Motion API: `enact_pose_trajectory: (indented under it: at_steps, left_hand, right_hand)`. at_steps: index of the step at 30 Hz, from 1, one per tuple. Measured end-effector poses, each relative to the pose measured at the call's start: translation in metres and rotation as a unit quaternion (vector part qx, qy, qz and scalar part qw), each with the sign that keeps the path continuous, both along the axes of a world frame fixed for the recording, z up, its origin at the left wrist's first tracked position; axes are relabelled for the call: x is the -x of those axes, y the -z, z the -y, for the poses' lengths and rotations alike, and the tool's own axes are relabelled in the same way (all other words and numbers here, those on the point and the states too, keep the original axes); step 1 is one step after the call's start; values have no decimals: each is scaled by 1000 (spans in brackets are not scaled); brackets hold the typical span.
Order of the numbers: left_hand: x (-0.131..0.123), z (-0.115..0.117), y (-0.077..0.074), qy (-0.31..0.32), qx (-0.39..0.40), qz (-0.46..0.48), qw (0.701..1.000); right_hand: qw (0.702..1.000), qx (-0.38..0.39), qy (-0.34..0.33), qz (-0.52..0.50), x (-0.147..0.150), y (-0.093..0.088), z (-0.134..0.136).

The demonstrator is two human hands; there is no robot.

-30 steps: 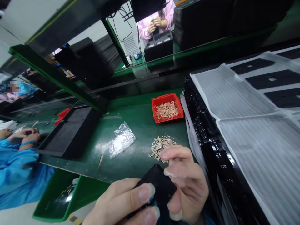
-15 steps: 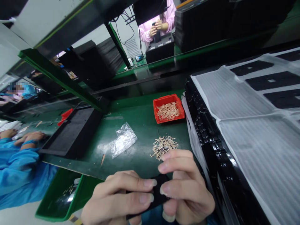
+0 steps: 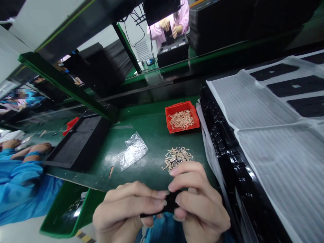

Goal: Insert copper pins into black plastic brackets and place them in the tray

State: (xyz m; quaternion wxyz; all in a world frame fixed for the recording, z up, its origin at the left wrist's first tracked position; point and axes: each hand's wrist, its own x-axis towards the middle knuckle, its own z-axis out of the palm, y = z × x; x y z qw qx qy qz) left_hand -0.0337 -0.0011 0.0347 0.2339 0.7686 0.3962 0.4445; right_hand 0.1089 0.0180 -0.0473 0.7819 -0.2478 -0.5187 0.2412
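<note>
Close to my body, a thin flat black piece (image 3: 172, 201) is pinched between both hands; its exact kind is mostly hidden by fingers. My left hand (image 3: 129, 209) grips its left part, thumb below and fingers above. At its right end, my right hand (image 3: 199, 199) is closed on it, fingertips almost meeting those of the left. Just beyond the right hand lies a loose heap of small tan strip-like parts (image 3: 177, 157) on the green table (image 3: 152, 125). Farther off, a red bin (image 3: 182, 130) holds more such strips.
A clear plastic bag (image 3: 133, 151) lies left of the heap. Stacked black trays under white foam sheet (image 3: 268, 152) border the right side. A black tray (image 3: 76, 141) and a green bin (image 3: 63, 216) are at left. A blue-sleeved co-worker (image 3: 20, 182) sits there; another person in pink (image 3: 155, 33) works opposite.
Both hands have tilted the black piece so it shows more edge-on, and my left hand has shifted slightly right. Across the table, the person in pink has moved their hands apart around a dark piece.
</note>
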Motion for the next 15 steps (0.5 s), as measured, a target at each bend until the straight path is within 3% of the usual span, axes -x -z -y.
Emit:
enact_pose_trajectory:
  at_steps: [6, 12, 15]
  left_hand:
    - [-3, 3, 8, -7, 30, -1, 1000]
    - [-7, 6, 15, 9, 16, -6, 1000]
    - [-7, 12, 20, -54, 0, 0, 999]
  right_hand:
    - [999, -23, 34, 32, -1, 0, -4]
    - [995, 39, 76, -45, 5, -8, -1]
    - [996, 58, 34, -51, 7, -7, -3]
